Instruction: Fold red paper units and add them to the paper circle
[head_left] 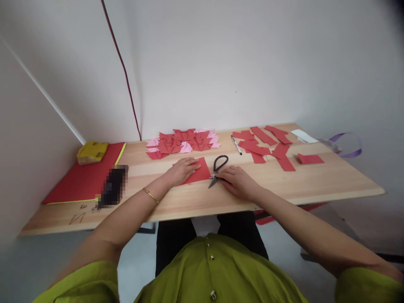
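My left hand rests flat on a red sheet of paper on the wooden table, fingers stretched out and close together. At the paper's right edge, my right hand has its fingers curled round a pair of scissors. One black handle loop shows above the fingers, and the hand seems to cover the other. The blades point down and to the left, towards the table's front edge.
Folded red and pink paper pieces lie at the back. Right of them are a marker, several red paper strips and a folded red piece. On the left, a yellow packet sits on red sheets, beside a blurred dark object.
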### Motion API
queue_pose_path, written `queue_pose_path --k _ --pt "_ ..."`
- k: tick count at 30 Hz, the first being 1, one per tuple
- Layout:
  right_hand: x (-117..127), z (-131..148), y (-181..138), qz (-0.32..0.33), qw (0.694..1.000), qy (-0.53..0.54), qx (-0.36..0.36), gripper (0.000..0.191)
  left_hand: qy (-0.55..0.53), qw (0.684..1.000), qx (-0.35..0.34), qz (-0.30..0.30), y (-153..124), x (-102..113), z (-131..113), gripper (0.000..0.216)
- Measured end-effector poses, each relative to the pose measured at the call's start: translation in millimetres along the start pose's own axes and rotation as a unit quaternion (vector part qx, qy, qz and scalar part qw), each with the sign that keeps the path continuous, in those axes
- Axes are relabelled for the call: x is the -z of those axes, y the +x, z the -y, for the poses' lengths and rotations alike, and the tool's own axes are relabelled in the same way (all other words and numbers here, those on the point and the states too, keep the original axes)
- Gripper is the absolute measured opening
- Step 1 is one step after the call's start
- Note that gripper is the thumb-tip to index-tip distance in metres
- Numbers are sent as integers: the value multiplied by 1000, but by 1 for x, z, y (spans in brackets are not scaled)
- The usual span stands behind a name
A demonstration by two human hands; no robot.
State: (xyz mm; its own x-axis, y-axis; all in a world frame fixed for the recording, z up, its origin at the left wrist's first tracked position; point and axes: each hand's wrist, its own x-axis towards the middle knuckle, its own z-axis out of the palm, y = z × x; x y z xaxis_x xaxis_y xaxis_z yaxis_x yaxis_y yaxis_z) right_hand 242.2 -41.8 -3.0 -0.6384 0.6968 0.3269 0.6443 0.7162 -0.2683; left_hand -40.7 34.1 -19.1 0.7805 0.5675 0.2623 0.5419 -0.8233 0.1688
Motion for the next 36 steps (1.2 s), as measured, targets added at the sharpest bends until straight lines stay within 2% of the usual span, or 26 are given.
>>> queue_pose_path --k 5,36 --pt "-1 -2 -7 -7 1000 -11 -1 32 -8 1000 8 -2 0 0 -1 38" --pt "-12 23 1 7 999 -47 -21 32 -5 1000 24 -7 -1 2 -6 38"
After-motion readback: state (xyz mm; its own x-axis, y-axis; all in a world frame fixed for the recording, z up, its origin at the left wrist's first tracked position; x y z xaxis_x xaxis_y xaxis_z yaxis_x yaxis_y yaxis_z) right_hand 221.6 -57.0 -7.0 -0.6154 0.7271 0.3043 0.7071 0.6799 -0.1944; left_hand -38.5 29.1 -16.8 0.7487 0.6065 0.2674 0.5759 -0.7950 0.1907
